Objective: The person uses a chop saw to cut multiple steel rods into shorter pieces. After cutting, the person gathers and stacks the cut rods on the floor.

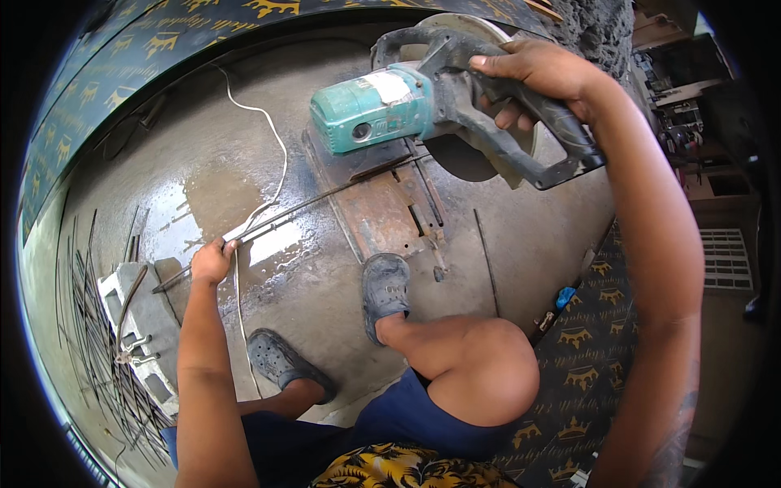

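Observation:
In my right hand [541,73] is the black handle of a cut-off saw [382,106] with a teal motor housing, its fingers wrapped round the grip. The saw head is raised over its rusty metal base [378,215], and its round blade is mostly hidden behind the guard and handle. My left hand [213,260] is closed around a thin steel bar [305,203]. From the left, the bar slants up across the base and passes beneath the saw. A second thin length seems to run beside it, but I cannot tell how far.
My clog [386,285] presses against the base's near edge. A white cord [272,130] snakes over the wet concrete floor. Several steel rods [85,325] lie at left beside a hollow concrete block [134,301]. Another rod [486,260] lies right. Crown-patterned dark boards [582,342] line the right.

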Tool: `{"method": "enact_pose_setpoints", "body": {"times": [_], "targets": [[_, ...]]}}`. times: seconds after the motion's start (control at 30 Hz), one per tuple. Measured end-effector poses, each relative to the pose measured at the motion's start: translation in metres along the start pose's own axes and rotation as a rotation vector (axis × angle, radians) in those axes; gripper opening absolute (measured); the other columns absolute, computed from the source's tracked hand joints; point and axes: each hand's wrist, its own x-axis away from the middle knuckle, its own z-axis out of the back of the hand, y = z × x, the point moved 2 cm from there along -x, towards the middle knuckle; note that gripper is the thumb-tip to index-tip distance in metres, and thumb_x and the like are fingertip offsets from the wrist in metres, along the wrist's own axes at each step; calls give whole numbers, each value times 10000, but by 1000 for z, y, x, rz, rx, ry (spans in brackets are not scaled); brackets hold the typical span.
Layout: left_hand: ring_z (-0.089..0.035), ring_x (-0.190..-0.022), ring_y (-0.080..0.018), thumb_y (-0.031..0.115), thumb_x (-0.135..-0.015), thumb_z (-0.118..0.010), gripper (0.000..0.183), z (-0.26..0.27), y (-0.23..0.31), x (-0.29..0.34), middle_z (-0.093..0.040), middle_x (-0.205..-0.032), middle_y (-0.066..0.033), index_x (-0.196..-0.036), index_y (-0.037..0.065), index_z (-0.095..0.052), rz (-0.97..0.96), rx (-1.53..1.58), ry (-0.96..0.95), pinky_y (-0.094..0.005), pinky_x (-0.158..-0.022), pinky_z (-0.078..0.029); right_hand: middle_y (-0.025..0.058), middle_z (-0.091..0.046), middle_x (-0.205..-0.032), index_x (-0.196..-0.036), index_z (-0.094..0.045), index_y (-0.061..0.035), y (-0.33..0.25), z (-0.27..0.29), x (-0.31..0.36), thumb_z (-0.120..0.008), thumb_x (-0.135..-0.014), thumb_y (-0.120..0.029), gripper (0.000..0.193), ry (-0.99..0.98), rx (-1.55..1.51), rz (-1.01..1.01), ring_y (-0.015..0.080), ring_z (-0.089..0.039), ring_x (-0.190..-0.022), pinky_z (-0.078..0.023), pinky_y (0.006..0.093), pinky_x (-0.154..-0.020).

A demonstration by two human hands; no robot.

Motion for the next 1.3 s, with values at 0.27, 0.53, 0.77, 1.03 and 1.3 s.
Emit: {"method": "enact_pose_setpoints", "body": {"times": [0.27, 0.53, 0.77, 1.03, 1.3], "targets": [[-690, -1120, -445, 621, -1042, -492, 608, 4, -6, -5, -747, -1147, -240, -1171, 77, -734, 21, -44, -75, -536, -970, -527, 128, -668, -753, -1414, -411, 234, 71, -53, 30, -854, -890, -378, 919, 164, -23, 27, 159, -607, -554, -520, 322, -532], [-687, -1113, -456, 593, -1054, -478, 602, 5, -8, -9, -738, -1133, -270, -1156, 70, -756, -3, -59, -115, -534, -967, -531, 221, -706, -813, -1500, -335, 228, 105, -89, 43, -820, -902, -389, 987, 215, 66, -33, 202, -667, -576, -559, 362, -576], [-679, -1145, -439, 607, -1048, -478, 632, 20, 2, -4, -740, -1152, -256, -1145, 54, -768, -5, -46, -137, -507, -988, -525, 85, -630, -699, -1514, -340, 180, 130, -104, 45, -806, -942, -314, 888, 240, -35, 15, 141, -594, -532, -519, 317, -508], [-673, -1151, -447, 596, -1051, -476, 628, 15, -9, -8, -732, -1163, -271, -1158, 49, -765, -8, -50, -147, -506, -1002, -517, 395, -630, -1327, -1507, -395, 170, 156, -118, 36, -807, -890, -418, 947, 285, 51, 32, 443, -630, -1297, -495, 436, -1092], [-675, -1115, -463, 588, -1060, -469, 624, 6, -14, -9, -733, -1118, -278, -1099, 35, -756, -53, -58, -88, -531, -973, -519, 147, -675, -807, -1497, -411, 120, 163, -123, 36, -821, -899, -347, 863, 347, 41, 77, 180, -634, -589, -539, 353, -558]]}}
